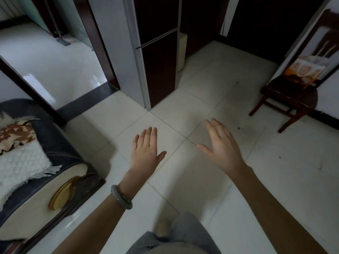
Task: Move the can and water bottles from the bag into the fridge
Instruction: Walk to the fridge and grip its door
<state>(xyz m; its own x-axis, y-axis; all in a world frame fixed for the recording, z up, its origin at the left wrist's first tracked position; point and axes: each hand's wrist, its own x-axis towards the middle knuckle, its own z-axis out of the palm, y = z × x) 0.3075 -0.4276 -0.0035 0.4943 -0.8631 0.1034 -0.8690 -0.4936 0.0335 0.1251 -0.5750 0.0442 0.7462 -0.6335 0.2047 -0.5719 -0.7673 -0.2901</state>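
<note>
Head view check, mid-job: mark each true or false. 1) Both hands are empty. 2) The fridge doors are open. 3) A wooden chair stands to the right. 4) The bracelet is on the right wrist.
1) True: the left hand and the right hand are spread open and hold nothing.
2) False: the fridge has its doors shut.
3) True: the wooden chair stands by the right wall.
4) False: the bracelet is on the left wrist.
</note>
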